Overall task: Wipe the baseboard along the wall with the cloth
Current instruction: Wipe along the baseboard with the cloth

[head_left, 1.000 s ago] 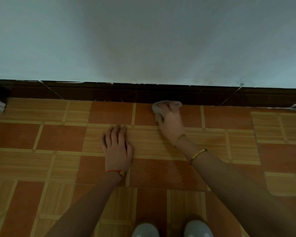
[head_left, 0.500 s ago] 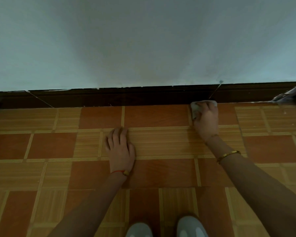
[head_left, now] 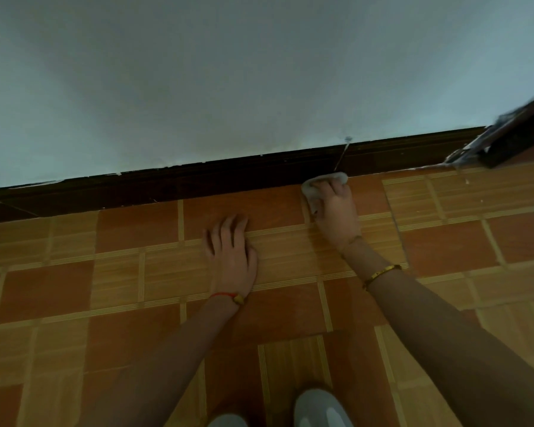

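Fingers (head_left: 333, 192) of the right hand (head_left: 336, 215) curl over the cloth (head_left: 316, 188), gripping it against the foot of the baseboard (head_left: 198, 183); the left hand (head_left: 232, 254) lies flat on the floor, fingers straight and holding nothing. Above the baseboard rises the wall (head_left: 228, 72); below it spreads the floor (head_left: 74, 288) of orange and striped tiles. At the baseboard's right end stands a dark frame (head_left: 518, 134). Well below the baseboard, two pale shoes (head_left: 319, 408) show. A thin pale line (head_left: 341, 157) crosses the baseboard just above the cloth.

Left grip (head_left: 232, 257) flat; right grip (head_left: 336, 212) curled.
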The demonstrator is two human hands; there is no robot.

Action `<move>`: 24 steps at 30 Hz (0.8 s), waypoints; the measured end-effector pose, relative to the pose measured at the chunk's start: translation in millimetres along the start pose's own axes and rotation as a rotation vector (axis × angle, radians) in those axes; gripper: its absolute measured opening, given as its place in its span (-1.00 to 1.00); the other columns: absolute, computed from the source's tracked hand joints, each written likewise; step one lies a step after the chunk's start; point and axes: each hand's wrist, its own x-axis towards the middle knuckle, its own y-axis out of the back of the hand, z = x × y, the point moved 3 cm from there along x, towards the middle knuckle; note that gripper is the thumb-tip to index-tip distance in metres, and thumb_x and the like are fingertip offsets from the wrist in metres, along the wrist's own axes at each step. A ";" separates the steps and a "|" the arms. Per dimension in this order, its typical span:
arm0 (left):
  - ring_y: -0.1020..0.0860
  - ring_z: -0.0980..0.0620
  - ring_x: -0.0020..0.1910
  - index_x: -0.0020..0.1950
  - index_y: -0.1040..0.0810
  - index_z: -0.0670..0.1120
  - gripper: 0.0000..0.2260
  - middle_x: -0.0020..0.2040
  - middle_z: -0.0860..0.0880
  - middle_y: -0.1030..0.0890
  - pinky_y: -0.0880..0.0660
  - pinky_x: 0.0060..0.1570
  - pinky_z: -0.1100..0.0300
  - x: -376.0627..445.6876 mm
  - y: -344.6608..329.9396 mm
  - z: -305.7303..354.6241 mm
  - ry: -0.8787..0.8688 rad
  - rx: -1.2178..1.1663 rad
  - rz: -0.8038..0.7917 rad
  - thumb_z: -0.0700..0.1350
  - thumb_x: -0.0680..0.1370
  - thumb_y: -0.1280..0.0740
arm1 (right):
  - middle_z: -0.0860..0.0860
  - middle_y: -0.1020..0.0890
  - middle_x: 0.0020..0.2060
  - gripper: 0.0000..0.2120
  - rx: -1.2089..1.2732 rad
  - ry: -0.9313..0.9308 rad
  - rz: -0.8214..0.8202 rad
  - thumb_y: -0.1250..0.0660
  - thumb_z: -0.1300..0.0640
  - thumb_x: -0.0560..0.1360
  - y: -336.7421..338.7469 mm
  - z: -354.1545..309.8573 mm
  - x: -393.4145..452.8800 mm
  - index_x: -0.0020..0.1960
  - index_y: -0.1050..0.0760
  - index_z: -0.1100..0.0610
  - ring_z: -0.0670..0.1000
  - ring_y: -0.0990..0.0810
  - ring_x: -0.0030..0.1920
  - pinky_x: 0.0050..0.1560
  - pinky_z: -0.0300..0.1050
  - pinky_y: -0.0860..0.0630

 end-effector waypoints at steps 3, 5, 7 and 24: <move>-0.35 -0.23 0.43 0.45 -0.43 -0.13 -0.56 0.41 -0.18 -0.44 -0.20 0.44 -0.35 5.8 -3.7 2.8 -0.010 0.026 0.001 -0.06 0.59 -0.12 | 0.27 -0.50 0.16 -0.59 -0.059 -0.179 0.100 -0.32 0.40 0.40 24.3 45.1 0.3 0.24 -0.48 0.28 0.29 -0.46 0.13 0.14 0.15 -0.47; -0.35 -0.22 0.43 0.45 -0.43 -0.13 -0.56 0.42 -0.17 -0.43 -0.17 0.46 -0.34 6.3 -4.9 4.4 -0.006 0.042 0.008 -0.06 0.59 -0.13 | 0.28 -0.50 0.18 -0.64 -0.066 -0.288 0.155 -0.29 0.36 0.45 37.0 67.5 4.0 0.25 -0.47 0.28 0.31 -0.46 0.11 0.11 0.13 -0.47; -0.35 -0.22 0.43 0.46 -0.42 -0.12 -0.55 0.42 -0.17 -0.43 -0.16 0.47 -0.33 5.6 -5.4 4.7 -0.003 0.058 0.005 -0.06 0.59 -0.12 | 0.28 -0.51 0.17 -0.67 -0.066 -0.333 0.176 -0.27 0.33 0.48 39.5 74.1 7.9 0.24 -0.48 0.27 0.31 -0.46 0.12 0.13 0.14 -0.45; -0.38 -0.22 0.43 0.46 -0.43 -0.12 -0.55 0.42 -0.16 -0.44 -0.15 0.49 -0.30 4.6 -5.1 5.6 -0.016 0.081 0.034 -0.05 0.60 -0.11 | 0.22 -0.55 0.09 -0.68 -0.066 -0.018 0.062 -0.33 0.39 0.42 22.3 41.4 2.2 0.17 -0.52 0.27 0.24 -0.46 0.09 0.08 0.04 -0.43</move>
